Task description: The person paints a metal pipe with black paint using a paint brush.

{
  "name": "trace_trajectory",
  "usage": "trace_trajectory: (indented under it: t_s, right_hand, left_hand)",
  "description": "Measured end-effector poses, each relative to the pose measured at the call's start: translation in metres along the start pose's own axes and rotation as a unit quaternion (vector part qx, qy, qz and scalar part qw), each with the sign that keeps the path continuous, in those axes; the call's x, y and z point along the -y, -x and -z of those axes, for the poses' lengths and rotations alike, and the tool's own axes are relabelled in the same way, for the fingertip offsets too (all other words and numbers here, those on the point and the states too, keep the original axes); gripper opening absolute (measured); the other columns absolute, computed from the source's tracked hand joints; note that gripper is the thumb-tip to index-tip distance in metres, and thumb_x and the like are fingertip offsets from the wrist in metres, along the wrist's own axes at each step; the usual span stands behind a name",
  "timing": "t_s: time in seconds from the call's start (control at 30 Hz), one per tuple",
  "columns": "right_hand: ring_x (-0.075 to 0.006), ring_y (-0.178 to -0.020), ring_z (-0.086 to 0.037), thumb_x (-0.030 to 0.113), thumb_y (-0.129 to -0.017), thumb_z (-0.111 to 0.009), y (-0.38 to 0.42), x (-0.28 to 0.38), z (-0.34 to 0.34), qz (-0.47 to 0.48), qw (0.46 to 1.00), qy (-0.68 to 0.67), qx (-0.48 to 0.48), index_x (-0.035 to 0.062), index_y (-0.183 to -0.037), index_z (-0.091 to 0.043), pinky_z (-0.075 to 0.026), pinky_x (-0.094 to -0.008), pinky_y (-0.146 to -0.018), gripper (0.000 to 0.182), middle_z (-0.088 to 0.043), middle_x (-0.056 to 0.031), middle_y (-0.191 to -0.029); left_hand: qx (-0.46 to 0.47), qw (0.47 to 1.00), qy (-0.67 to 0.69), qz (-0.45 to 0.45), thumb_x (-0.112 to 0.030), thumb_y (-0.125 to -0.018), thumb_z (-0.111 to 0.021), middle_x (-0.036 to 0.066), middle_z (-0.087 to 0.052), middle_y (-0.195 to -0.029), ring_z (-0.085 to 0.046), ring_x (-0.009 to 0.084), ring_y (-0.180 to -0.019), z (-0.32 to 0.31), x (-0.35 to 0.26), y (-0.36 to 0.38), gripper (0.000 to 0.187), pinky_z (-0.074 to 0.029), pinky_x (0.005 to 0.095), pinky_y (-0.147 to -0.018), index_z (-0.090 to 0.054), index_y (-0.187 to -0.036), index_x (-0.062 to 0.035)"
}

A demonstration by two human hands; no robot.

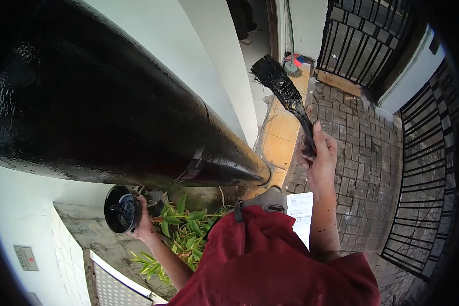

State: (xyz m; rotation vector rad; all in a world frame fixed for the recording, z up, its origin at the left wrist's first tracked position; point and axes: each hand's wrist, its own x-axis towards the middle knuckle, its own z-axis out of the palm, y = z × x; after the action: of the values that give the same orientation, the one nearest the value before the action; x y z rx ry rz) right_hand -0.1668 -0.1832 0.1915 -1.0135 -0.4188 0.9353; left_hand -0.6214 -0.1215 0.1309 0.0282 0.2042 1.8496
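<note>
My right hand (320,152) is closed round the handle of a paintbrush (285,91), whose bristles and ferrule are coated in black paint. The brush is raised, bristles pointing up and left, apart from the pillar. In my left hand (144,220) is a small black paint pot (121,209), its mouth turned toward me, with dark, glossy paint inside. A thick round pillar (117,102), shiny black, runs from the upper left down to the tiled ledge. One small patch (191,166) low on the pillar looks duller and greyish.
Green leafy plants (186,219) grow below the pillar, near my left arm. A yellow-tiled ledge (281,125) borders brick paving (357,153). Black metal railings (421,173) stand at right. A broom (292,68) leans by the doorway, where another person's legs (242,20) show.
</note>
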Motion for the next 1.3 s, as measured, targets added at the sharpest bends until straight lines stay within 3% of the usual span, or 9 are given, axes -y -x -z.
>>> trace_trajectory:
  t_s: [0.37,0.5,0.67,0.77,0.9,1.03,1.17,1.23,1.3]
  right_hand:
    - [-0.0025,-0.051,-0.037,0.031,-0.091,-0.067,0.07,-0.021,0.009,0.066,0.987,0.143,0.012,0.0012,-0.07,-0.057,-0.027,-0.0206,-0.046,0.038,-0.044,0.0052,-0.057]
    - [-0.003,-0.054,-0.034,0.032,-0.088,-0.07,0.075,-0.022,0.005,0.134,0.956,0.256,0.054,-0.0002,-0.073,-0.06,-0.029,-0.0225,-0.047,0.037,-0.04,0.0061,-0.056]
    - [-0.0073,-0.05,-0.039,0.024,-0.084,-0.074,0.073,-0.018,-0.015,0.275,0.895,0.339,0.096,-0.0009,-0.078,-0.062,-0.034,-0.0237,-0.047,0.029,-0.045,-0.0021,-0.053]
    - [-0.0104,-0.048,-0.044,0.021,-0.082,-0.075,0.074,-0.024,-0.011,0.262,0.869,0.408,0.098,0.0005,-0.08,-0.063,-0.038,-0.0253,-0.047,0.024,-0.051,-0.0054,-0.053]
    - [-0.0082,-0.047,-0.043,0.02,-0.082,-0.074,0.076,-0.022,-0.008,0.282,0.887,0.355,0.087,0.0014,-0.083,-0.067,-0.033,-0.0258,-0.046,0.02,-0.049,-0.0045,-0.053]
    - [-0.0144,-0.044,-0.046,0.018,-0.079,-0.076,0.074,-0.021,-0.005,0.335,0.829,0.439,0.085,0.0014,-0.082,-0.067,-0.036,-0.0279,-0.045,0.019,-0.052,-0.0064,-0.054]
    - [-0.0131,-0.043,-0.045,0.018,-0.079,-0.076,0.075,-0.027,0.017,0.313,0.823,0.463,0.101,0.0019,-0.082,-0.067,-0.036,-0.0281,-0.045,0.019,-0.052,-0.0067,-0.053]
    - [-0.0199,-0.043,-0.048,0.021,-0.078,-0.078,0.075,-0.021,0.008,0.308,0.846,0.43,0.07,0.0027,-0.076,-0.061,-0.039,-0.0298,-0.043,0.025,-0.053,-0.0073,-0.054]
    - [-0.0199,-0.042,-0.049,0.018,-0.077,-0.078,0.072,-0.019,-0.003,0.347,0.835,0.421,0.067,0.0021,-0.078,-0.062,-0.039,-0.0294,-0.043,0.023,-0.053,-0.0069,-0.054]
  left_hand:
    - [0.0,0.992,-0.071,0.1,-0.035,-0.079,-0.06,0.018,-0.042,-0.14,-0.033,0.0397,-0.128,0.004,-0.007,0.004,0.061,-0.033,0.0518,-0.093,-0.048,-0.134,-0.0101]
    - [0.0,0.99,-0.086,0.115,-0.036,-0.08,-0.053,0.021,-0.039,-0.14,-0.033,0.0415,-0.13,0.004,-0.009,0.009,0.065,-0.034,0.0532,-0.093,-0.045,-0.135,-0.0045]
    - [-0.022,0.988,-0.071,0.137,-0.038,-0.079,-0.06,0.018,-0.042,-0.14,-0.033,0.0431,-0.129,0.008,-0.021,0.012,0.063,-0.033,0.0524,-0.095,-0.048,-0.134,-0.0103]
    - [-0.035,0.989,-0.081,0.121,-0.039,-0.08,-0.059,0.018,-0.042,-0.14,-0.033,0.0442,-0.128,0.017,-0.032,0.012,0.062,-0.033,0.0537,-0.095,-0.048,-0.134,-0.0106]
    - [-0.037,0.99,-0.098,0.1,-0.041,-0.082,-0.057,0.018,-0.042,-0.141,-0.034,0.0448,-0.128,0.031,-0.042,0.014,0.061,-0.034,0.0543,-0.095,-0.049,-0.134,-0.0105]
    - [-0.06,0.989,-0.073,0.112,-0.044,-0.082,-0.055,0.018,-0.041,-0.141,-0.035,0.0456,-0.128,0.025,-0.04,0.018,0.063,-0.034,0.0552,-0.094,-0.048,-0.135,-0.0111]
    - [-0.055,0.991,-0.07,0.103,-0.044,-0.08,-0.056,0.02,-0.041,-0.141,-0.033,0.0465,-0.129,0.016,-0.035,0.02,0.065,-0.035,0.0559,-0.094,-0.047,-0.135,-0.0106]
    - [-0.064,0.987,-0.129,0.068,-0.039,-0.082,-0.054,0.019,-0.042,-0.14,-0.034,0.0422,-0.13,0.012,-0.029,0.02,0.06,-0.034,0.0525,-0.095,-0.048,-0.134,-0.009]
    - [-0.08,0.985,-0.131,0.076,-0.039,-0.081,-0.054,0.018,-0.043,-0.14,-0.034,0.0419,-0.13,0.01,-0.018,0.021,0.06,-0.034,0.0524,-0.095,-0.048,-0.134,-0.0088]
